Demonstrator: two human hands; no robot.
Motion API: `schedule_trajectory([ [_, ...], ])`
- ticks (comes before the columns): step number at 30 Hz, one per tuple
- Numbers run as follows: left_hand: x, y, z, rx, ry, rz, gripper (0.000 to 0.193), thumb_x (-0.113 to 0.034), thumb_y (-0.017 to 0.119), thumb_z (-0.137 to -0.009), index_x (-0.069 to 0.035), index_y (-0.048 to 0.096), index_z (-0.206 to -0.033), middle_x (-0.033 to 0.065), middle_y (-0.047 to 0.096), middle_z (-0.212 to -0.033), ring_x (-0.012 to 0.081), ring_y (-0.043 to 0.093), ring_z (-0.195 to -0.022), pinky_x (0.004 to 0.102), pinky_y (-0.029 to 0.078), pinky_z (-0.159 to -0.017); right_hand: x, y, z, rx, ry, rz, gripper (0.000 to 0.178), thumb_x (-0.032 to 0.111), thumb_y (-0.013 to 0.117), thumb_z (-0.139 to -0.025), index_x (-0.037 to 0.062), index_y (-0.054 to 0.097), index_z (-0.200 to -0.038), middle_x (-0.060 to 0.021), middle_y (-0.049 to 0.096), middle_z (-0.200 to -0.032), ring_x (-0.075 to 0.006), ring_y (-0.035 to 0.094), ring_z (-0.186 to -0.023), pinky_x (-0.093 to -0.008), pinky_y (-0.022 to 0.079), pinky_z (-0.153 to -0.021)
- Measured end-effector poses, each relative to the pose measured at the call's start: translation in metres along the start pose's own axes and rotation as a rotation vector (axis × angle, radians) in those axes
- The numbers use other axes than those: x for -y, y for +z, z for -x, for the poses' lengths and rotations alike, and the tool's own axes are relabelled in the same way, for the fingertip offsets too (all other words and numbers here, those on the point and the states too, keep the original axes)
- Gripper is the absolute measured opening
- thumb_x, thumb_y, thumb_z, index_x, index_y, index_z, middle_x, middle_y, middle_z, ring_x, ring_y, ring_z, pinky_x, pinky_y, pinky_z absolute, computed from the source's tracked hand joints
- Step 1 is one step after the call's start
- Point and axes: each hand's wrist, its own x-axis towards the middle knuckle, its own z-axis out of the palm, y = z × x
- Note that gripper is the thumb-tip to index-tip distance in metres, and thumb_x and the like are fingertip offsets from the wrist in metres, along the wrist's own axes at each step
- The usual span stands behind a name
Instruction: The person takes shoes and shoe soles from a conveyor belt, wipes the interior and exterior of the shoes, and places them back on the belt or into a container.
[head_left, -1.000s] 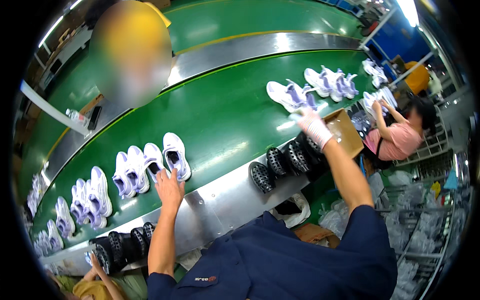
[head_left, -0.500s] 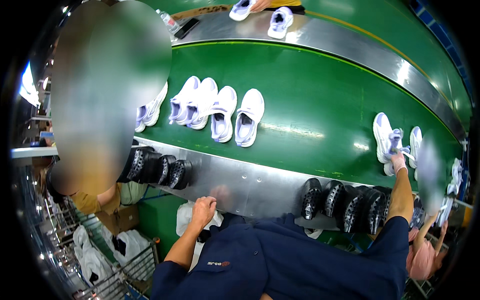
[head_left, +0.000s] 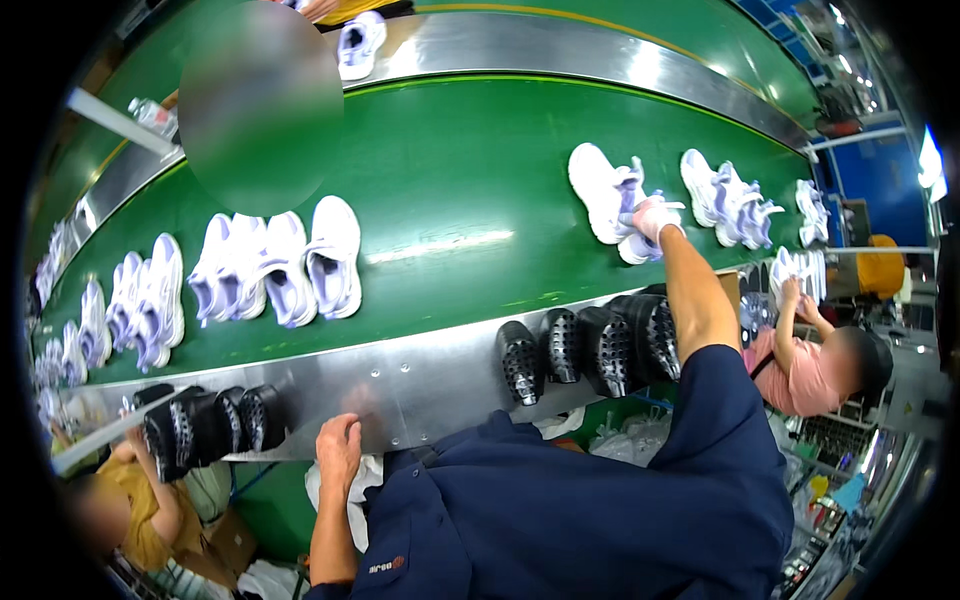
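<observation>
At the right of the green conveyor belt, my right hand [head_left: 655, 217], pale covering on its fingers, is closed on the heel ends of a pair of white sneakers [head_left: 596, 190] with lilac lining. The second shoe lies partly under the hand, so the exact grip is hidden. My left hand [head_left: 338, 450] is loosely curled at the near metal ledge [head_left: 420, 385], with nothing visible in it. Black studded shoe-shaped forms [head_left: 603, 350] stand on the ledge below my right forearm.
More white sneakers [head_left: 334, 255] stand in rows on the belt [head_left: 470, 180] at left, others [head_left: 722, 195] at right. Further black forms [head_left: 230, 420] sit on the ledge at left. Co-workers in yellow [head_left: 165, 500] and pink [head_left: 800, 365] work at either side. A bottle [head_left: 152, 116] stands far left.
My view has swung to the right, so the belt's contents appear shifted left. My right hand stays at the pair of sneakers, and the left hand stays by the ledge.
</observation>
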Motion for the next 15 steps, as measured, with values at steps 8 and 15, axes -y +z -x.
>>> schedule_trajectory([
  [8,0.009,0.015,0.015,0.042,-0.039,0.043,0.014,-0.008,0.068,-0.088,-0.002,0.071,-0.100,0.0165,0.072,-0.098,0.0365,0.066,-0.095,0.0451,0.052,-0.087,-0.017,0.095,-0.042,-0.280,0.233,-0.596,0.033,0.031,0.066,-0.094,0.0093,0.072,-0.117,-0.0201,0.072,-0.118,-0.0381,0.068,-0.111,-0.0399,0.054,-0.093],
  [15,-0.071,-0.014,-0.030,-0.062,0.298,-0.035,0.025,-0.004,0.070,-0.085,-0.002,0.067,-0.109,0.0173,0.068,-0.110,0.0379,0.063,-0.103,0.0446,0.052,-0.091,0.028,-0.039,0.031,-0.763,-0.309,0.147,0.018,0.014,0.059,-0.087,0.0080,0.074,-0.078,-0.0153,0.074,-0.079,-0.0313,0.070,-0.070,-0.0408,0.057,-0.070],
])
